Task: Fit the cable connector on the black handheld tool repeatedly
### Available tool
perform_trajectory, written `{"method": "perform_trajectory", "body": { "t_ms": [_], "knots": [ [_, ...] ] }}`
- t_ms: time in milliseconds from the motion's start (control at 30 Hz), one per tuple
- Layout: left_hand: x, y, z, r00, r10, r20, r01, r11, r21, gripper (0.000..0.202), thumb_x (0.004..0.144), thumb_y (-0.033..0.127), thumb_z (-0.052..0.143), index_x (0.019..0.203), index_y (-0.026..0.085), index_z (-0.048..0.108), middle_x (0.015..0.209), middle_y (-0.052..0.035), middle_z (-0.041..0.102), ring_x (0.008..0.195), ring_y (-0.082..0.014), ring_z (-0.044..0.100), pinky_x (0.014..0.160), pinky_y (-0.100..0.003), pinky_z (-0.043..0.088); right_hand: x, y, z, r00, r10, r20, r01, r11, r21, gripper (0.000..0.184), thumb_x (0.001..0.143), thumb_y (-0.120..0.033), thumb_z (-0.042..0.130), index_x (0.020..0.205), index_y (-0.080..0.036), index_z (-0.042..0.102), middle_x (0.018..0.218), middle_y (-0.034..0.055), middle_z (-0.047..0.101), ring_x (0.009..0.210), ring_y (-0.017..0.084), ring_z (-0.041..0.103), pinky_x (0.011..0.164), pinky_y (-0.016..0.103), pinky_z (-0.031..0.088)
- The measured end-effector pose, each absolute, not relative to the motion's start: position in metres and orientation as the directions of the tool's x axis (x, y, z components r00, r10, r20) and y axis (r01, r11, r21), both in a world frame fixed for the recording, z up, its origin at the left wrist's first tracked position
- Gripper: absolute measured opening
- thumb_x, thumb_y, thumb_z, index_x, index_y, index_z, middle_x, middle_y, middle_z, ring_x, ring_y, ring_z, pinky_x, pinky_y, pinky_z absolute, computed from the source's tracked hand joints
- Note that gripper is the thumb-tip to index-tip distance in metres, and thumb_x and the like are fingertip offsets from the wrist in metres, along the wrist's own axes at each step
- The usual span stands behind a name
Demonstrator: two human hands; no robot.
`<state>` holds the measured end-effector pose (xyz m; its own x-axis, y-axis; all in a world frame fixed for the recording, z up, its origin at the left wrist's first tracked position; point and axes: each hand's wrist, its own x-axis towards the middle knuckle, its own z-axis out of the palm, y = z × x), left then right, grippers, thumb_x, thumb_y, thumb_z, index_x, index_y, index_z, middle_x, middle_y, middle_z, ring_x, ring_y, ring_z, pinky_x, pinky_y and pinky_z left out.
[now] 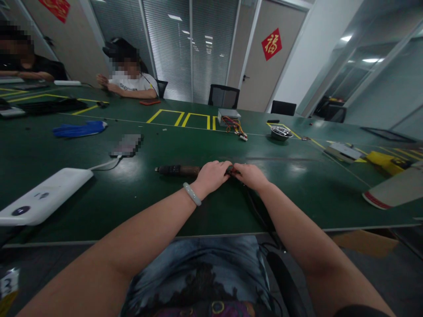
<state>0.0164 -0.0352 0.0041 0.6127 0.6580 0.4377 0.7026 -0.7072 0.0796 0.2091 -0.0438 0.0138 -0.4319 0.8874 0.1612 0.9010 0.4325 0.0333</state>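
A corded electric screwdriver (180,171), black at the front and brown behind, lies across the green table with its tip to the left. Wrapped round its rear end is my left hand (214,175), a pale bangle on the wrist. My right hand (248,175) is closed just beside it, fingers pinched at the tail where the black cable (259,211) begins. The cable runs down past my right forearm and over the table's near edge. The hands nearly touch, and their fingers hide the joint between tool and cable.
On the left are a white power bank (49,196), a phone (127,145) and blue gloves (81,129). Farther back stand a metal power supply (229,116) and a round speaker (280,133). A paper cup (395,189) is at right. Two people sit across the table.
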Motion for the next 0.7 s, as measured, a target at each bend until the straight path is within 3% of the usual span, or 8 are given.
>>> {"method": "perform_trajectory", "body": {
  "t_ms": [167,300,500,600,700],
  "knots": [
    [0.007,-0.038,0.008,0.613,0.593,0.522,0.631,-0.765,0.128,0.042,0.089,0.038,0.056,0.125,0.019,0.049,0.117,-0.0089,0.062,0.109,-0.0242,0.058,0.099,-0.04,0.04,0.21,-0.036,0.012,-0.42,0.888,0.19,0.907,0.415,0.065,0.013,0.091,-0.027,0.049,0.098,-0.02,0.058,0.099,0.0056,0.068,0.089,0.018,0.062,0.071,0.025,0.04],
    [-0.006,-0.037,0.011,0.594,0.563,0.574,0.599,-0.786,0.152,0.036,0.092,0.033,0.049,0.125,0.019,0.051,0.123,-0.0069,0.06,0.115,-0.0206,0.055,0.111,-0.043,0.029,0.251,-0.027,0.012,-0.274,0.939,0.206,0.962,0.265,0.071,0.015,0.09,-0.032,0.05,0.097,-0.022,0.059,0.097,0.0054,0.067,0.087,0.019,0.061,0.07,0.026,0.04],
    [-0.014,-0.031,0.003,0.613,0.607,0.506,0.611,-0.77,0.184,0.043,0.093,0.037,0.047,0.132,0.019,0.047,0.132,-0.007,0.055,0.125,-0.0201,0.048,0.113,-0.041,0.027,0.403,-0.071,0.008,0.243,0.962,0.127,0.969,-0.247,0.019,0.028,0.086,-0.047,0.046,0.095,-0.026,0.061,0.091,0.0115,0.067,0.076,0.026,0.061,0.062,0.036,0.042],
    [-0.009,-0.028,-0.005,0.641,0.643,0.42,0.621,-0.756,0.209,0.052,0.093,0.046,0.045,0.137,0.019,0.043,0.142,-0.0082,0.046,0.134,-0.0222,0.037,0.113,-0.04,0.024,0.49,-0.117,-0.001,0.528,0.844,0.099,0.847,-0.532,0.016,0.037,0.08,-0.056,0.045,0.098,-0.028,0.063,0.092,0.0201,0.065,0.078,0.032,0.062,0.059,0.044,0.042],
    [-0.005,-0.025,-0.014,0.655,0.699,0.287,0.652,-0.715,0.253,0.062,0.094,0.055,0.036,0.142,0.016,0.037,0.15,-0.0108,0.033,0.14,-0.0263,0.025,0.114,-0.043,0.021,0.559,-0.159,-0.015,0.757,0.628,0.183,0.64,-0.769,-0.008,0.047,0.075,-0.059,0.043,0.106,-0.032,0.065,0.094,0.0284,0.061,0.091,0.036,0.061,0.061,0.051,0.041]
  ]
}}
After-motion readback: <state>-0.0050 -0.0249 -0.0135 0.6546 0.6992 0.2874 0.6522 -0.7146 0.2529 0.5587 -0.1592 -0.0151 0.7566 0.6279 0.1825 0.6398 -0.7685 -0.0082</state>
